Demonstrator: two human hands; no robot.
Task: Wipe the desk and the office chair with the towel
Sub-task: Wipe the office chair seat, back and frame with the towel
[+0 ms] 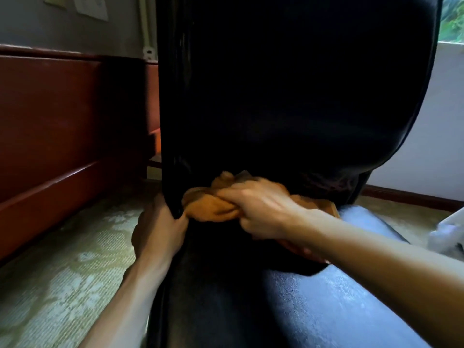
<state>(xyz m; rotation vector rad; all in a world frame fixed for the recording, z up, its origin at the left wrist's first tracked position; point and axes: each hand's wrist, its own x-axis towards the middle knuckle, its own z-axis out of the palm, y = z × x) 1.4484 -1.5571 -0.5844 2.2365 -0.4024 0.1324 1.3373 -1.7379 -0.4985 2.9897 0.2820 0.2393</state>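
A black leather office chair [288, 96] fills the middle of the view, its backrest upright and its seat [326, 302] running toward me. My right hand [261, 209] grips a bunched orange-brown towel [213, 207] and holds it against the crease where backrest meets seat. My left hand [158, 232] grips the lower left edge of the backrest, fingers curled around it. Part of the towel is hidden under my right hand.
Dark red wooden furniture [62, 126] stands close on the left. Patterned green carpet [62, 272] covers the floor. A white wall [426, 134] with a wooden skirting board and a window lie to the right. A white object [447, 229] sits at the right edge.
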